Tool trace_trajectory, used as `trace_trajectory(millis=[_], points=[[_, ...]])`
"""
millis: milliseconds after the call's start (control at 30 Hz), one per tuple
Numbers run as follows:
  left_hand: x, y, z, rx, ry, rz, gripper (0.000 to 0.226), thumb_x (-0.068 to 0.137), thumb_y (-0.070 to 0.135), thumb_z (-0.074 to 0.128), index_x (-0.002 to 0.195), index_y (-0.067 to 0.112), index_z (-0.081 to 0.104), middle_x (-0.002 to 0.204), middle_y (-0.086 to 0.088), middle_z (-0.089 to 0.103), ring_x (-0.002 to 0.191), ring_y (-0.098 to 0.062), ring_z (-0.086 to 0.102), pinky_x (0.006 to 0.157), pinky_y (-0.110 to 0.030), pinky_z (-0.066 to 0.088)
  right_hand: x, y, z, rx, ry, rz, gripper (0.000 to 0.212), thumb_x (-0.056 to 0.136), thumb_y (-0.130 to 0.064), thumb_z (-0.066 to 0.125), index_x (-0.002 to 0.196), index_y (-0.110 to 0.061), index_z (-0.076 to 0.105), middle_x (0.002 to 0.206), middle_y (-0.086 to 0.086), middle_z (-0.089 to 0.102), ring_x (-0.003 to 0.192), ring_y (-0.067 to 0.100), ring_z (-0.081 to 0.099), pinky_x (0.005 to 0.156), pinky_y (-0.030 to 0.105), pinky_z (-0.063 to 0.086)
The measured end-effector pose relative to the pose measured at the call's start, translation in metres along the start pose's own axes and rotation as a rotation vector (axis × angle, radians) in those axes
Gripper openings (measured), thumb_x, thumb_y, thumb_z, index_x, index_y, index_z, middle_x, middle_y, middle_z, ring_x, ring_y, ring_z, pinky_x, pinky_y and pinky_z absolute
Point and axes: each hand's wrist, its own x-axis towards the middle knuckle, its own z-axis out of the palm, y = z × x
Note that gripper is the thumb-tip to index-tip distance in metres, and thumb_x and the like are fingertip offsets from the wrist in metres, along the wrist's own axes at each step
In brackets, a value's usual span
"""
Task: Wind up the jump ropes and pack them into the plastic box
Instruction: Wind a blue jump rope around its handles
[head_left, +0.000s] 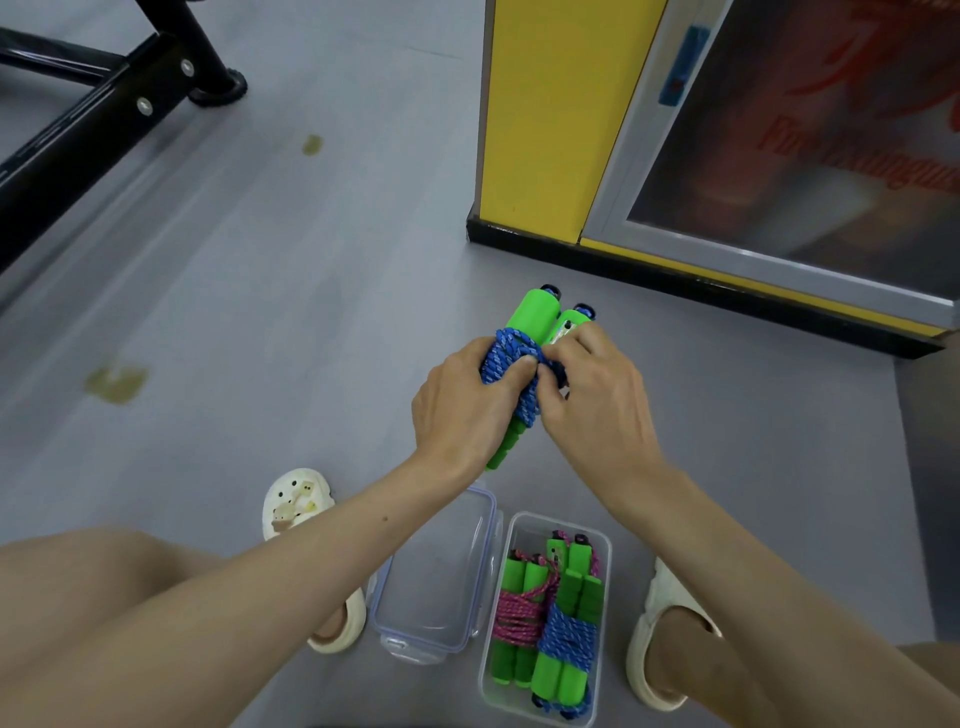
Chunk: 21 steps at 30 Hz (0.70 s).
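Above the plastic box (607, 582): a jump rope (506, 345) is held in the air ahead of the knees, its two green handles (532, 309) side by side and its blue cord wound round their middle
Left hand (462, 400): fingers curled round handles and wraps together, thumb lying across the cord; it carries the bundle
Right hand (592, 395): fingers bent, thumb and forefinger pinching the cord at the wraps, seemingly the loose end
Step in hand: probably tucking or tying off the last turn
Doing it well: press the left thumb on the wraps so none slackens, draw the end snug under a tight turn so no tail hangs, and hold the handles parallel so the bundle packs slim
Box contents: a pink rope (517, 616) and a blue rope (566, 636), both wound, lie side by side and fill most of the width, so this one likely goes on top
Lid (441, 577): on the floor just beside the box, on the person's left, hollow side up
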Motion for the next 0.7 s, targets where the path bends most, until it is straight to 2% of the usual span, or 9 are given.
trace_trajectory(millis=[133, 167, 267, 333, 433, 567, 633, 700], points=[[-0.002, -0.003, 0.000, 0.052, -0.020, -0.026, 0.024, 0.085, 0.046, 0.056, 0.081, 0.022, 0.061, 0.071, 0.004, 0.063, 0.071, -0.018, 0.058, 0.065, -0.033, 0.043, 0.001, 0.004, -0.001, -0.134, -0.146, -0.027, 0.010, 0.085, -0.007, 0.064, 0.078, 0.000, 0.066, 0.079, 0.013, 0.057, 0.062, 0.027, 0.057, 0.050, 0.031, 0.040], [-0.003, -0.003, 0.000, 0.059, -0.028, -0.029, 0.025, 0.085, 0.045, 0.056, 0.079, 0.022, 0.061, 0.070, 0.004, 0.063, 0.070, -0.018, 0.058, 0.064, -0.033, 0.043, -0.001, 0.004, 0.000, -0.191, -0.157, -0.049, 0.009, 0.078, -0.004, 0.071, 0.074, -0.001, 0.064, 0.075, 0.012, 0.056, 0.057, 0.026, 0.057, 0.046, 0.028, 0.036], [-0.004, -0.002, 0.002, 0.076, -0.050, -0.014, 0.023, 0.086, 0.046, 0.055, 0.082, 0.024, 0.061, 0.072, 0.005, 0.064, 0.071, -0.017, 0.059, 0.065, -0.033, 0.044, -0.006, 0.000, 0.002, -0.384, -0.140, -0.098, 0.033, 0.050, 0.006, 0.084, 0.065, -0.005, 0.057, 0.063, 0.010, 0.053, 0.049, 0.022, 0.051, 0.041, 0.021, 0.026], [-0.004, 0.002, 0.005, 0.097, -0.068, -0.003, 0.022, 0.087, 0.047, 0.052, 0.089, 0.026, 0.060, 0.079, 0.007, 0.064, 0.075, -0.016, 0.059, 0.066, -0.033, 0.043, -0.008, 0.001, 0.004, -0.452, -0.106, -0.089, 0.037, 0.046, 0.008, 0.083, 0.067, -0.005, 0.055, 0.063, 0.011, 0.052, 0.050, 0.023, 0.049, 0.042, 0.021, 0.023], [-0.004, 0.008, 0.010, 0.102, -0.088, -0.003, 0.023, 0.088, 0.048, 0.050, 0.095, 0.027, 0.058, 0.087, 0.006, 0.062, 0.080, -0.017, 0.058, 0.068, -0.033, 0.042, -0.008, 0.005, 0.002, -0.449, 0.005, -0.087, 0.036, 0.050, 0.011, 0.080, 0.068, -0.004, 0.052, 0.062, 0.012, 0.050, 0.047, 0.023, 0.045, 0.042, 0.021, 0.019], [0.003, 0.014, 0.007, -0.053, -0.152, -0.053, 0.028, 0.079, 0.051, 0.056, 0.091, 0.026, 0.061, 0.087, 0.003, 0.066, 0.085, -0.022, 0.062, 0.078, -0.040, 0.050, -0.005, 0.006, -0.003, -0.342, 0.101, -0.130, 0.025, 0.068, 0.007, 0.073, 0.071, -0.002, 0.050, 0.061, 0.013, 0.049, 0.045, 0.023, 0.043, 0.040, 0.023, 0.022], [0.009, 0.016, 0.000, -0.175, -0.239, -0.086, 0.035, 0.068, 0.052, 0.059, 0.088, 0.024, 0.065, 0.084, 0.000, 0.069, 0.085, -0.025, 0.066, 0.080, -0.045, 0.053, -0.004, 0.005, -0.006, -0.212, 0.096, -0.045, 0.009, 0.081, -0.005, 0.056, 0.074, -0.002, 0.052, 0.067, 0.012, 0.052, 0.051, 0.024, 0.046, 0.043, 0.025, 0.022], [0.013, 0.015, -0.007, -0.265, -0.314, -0.140, 0.035, 0.064, 0.047, 0.065, 0.088, 0.021, 0.069, 0.082, -0.004, 0.072, 0.083, -0.028, 0.069, 0.081, -0.050, 0.055, -0.003, 0.005, -0.008, -0.063, 0.005, 0.101, 0.011, 0.086, -0.014, 0.047, 0.082, -0.006, 0.054, 0.078, 0.006, 0.054, 0.064, 0.020, 0.047, 0.049, 0.028, 0.023]])
